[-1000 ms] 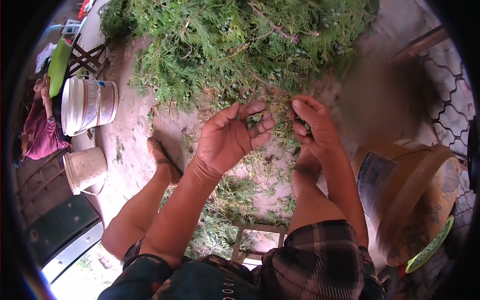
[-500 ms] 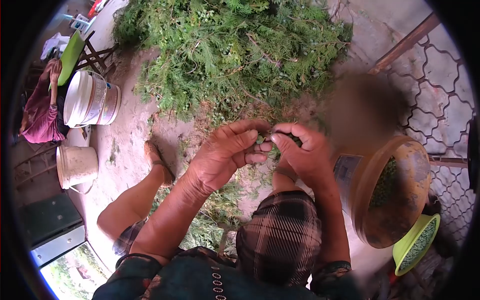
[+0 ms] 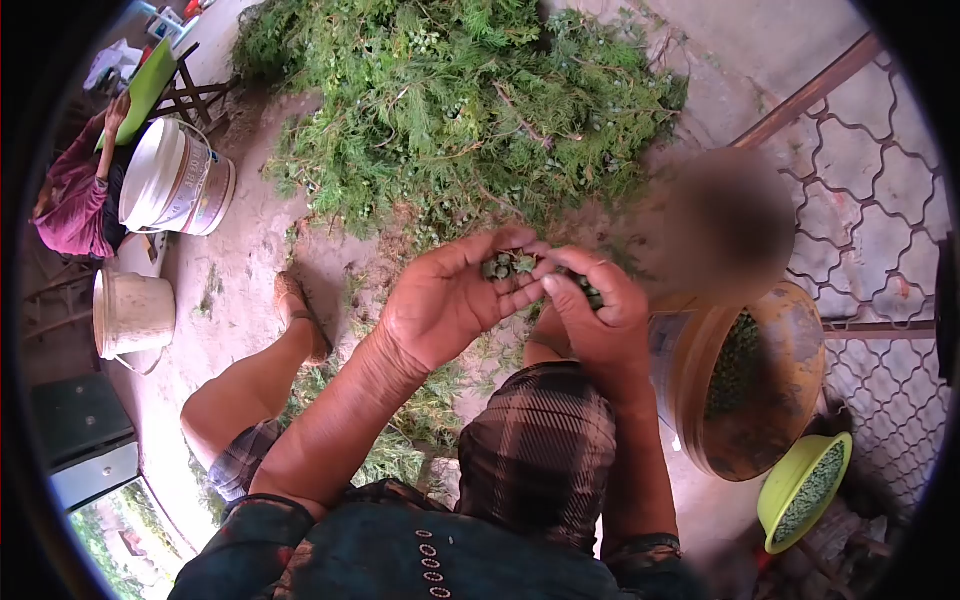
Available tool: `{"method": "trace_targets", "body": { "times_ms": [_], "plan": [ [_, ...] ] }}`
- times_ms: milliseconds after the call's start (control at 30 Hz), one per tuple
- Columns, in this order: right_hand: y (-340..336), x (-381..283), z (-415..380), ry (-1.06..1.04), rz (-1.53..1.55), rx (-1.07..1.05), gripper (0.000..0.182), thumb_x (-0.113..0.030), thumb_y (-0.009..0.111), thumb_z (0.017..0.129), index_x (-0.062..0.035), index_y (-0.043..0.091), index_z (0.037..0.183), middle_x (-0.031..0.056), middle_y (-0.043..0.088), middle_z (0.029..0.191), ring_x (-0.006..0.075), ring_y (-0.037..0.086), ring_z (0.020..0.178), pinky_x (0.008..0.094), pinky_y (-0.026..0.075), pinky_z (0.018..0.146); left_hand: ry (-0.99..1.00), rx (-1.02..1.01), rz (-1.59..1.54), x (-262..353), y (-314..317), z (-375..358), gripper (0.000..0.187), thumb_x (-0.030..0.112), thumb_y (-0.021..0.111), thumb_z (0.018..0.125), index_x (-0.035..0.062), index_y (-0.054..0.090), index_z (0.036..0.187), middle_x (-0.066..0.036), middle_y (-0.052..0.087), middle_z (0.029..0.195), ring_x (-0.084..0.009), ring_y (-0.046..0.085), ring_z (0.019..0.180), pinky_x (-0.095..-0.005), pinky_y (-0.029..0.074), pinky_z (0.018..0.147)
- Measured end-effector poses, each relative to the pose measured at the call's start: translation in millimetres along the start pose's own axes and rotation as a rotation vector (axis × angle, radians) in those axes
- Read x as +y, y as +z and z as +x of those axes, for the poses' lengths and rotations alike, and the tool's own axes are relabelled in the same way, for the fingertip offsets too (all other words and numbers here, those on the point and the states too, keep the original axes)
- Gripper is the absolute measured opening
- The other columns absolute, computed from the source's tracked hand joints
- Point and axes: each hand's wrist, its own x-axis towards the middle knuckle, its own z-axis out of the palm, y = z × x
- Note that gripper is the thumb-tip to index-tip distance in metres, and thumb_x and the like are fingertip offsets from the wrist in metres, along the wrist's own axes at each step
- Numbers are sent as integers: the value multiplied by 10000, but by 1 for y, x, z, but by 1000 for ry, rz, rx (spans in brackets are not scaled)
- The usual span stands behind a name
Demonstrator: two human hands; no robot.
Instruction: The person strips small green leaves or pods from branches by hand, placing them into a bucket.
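My left hand (image 3: pixel 435 300) is turned palm up with curled fingers, cupping several small green cones (image 3: pixel 510 264) by its fingertips. Touching those fingertips is my right hand (image 3: pixel 605 310), its thumb and index finger pinched together. More green cones (image 3: pixel 592 296) show under the curled fingers of that hand. What lies exactly between the right thumb and fingertip is too small to make out. Beyond both hands, a large heap of cut evergreen branches (image 3: pixel 430 120) bearing similar cones covers the ground.
At right, a brown-rimmed bucket (image 3: pixel 800 340) holds green cones, near a lime-green basin (image 3: pixel 770 500) of pale green ones. A white bucket (image 3: pixel 150 180) and a smaller pail (image 3: pixel 135 315) stand left. Another person (image 3: pixel 80 200) sits far left, holding something green. Wire mesh (image 3: pixel 870 190) borders the right.
My left hand has opened further, showing several cones near its fingertips. My right hand stays pinched close to it. The whole view has shifted slightly.
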Motion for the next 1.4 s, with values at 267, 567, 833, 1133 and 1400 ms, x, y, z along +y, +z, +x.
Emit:
{"method": "trace_targets", "body": {
  "times_ms": [267,567,833,1133,1400],
  "plan": [
    [5,-1,0,-142,-161,-58,191,-45,616,804,14,615,986,140,627,847,244,615,741,312,476,662,0,85,213,-4,6,-8,294,32,530,864,-12,492,1152,-117,557,1087,-205,561,997,-340,473,898],
    [-1,-12,-11,494,656,9,218,-102,596,867,33,578,1037,-7,530,677,31,440,526,192,332,449,-15,230,139,-15,7,-4,207,88,591,864,25,544,1055,-69,605,907,-167,607,818,-292,516,741],
    [-3,-10,-14,460,572,-4,216,-129,588,875,17,557,1032,-19,496,656,25,397,479,185,289,414,226,268,567,-27,5,1,115,140,600,869,60,582,951,-9,594,820,-99,559,715,-229,455,609],
    [-95,-47,-52,103,229,710,253,-126,553,856,8,547,1070,85,560,781,108,499,563,231,419,497,63,363,402,-18,-26,9,257,203,500,925,-1,525,1078,-99,578,991,-179,565,888,-306,487,785],
    [-132,-42,-61,86,-727,410,197,-54,631,771,-17,644,964,138,609,975,255,586,921,317,445,837,-143,91,-164,-21,-16,12,565,416,316,962,-74,381,1237,-250,414,1260,-366,439,1150,-463,366,995]
  ]
}}
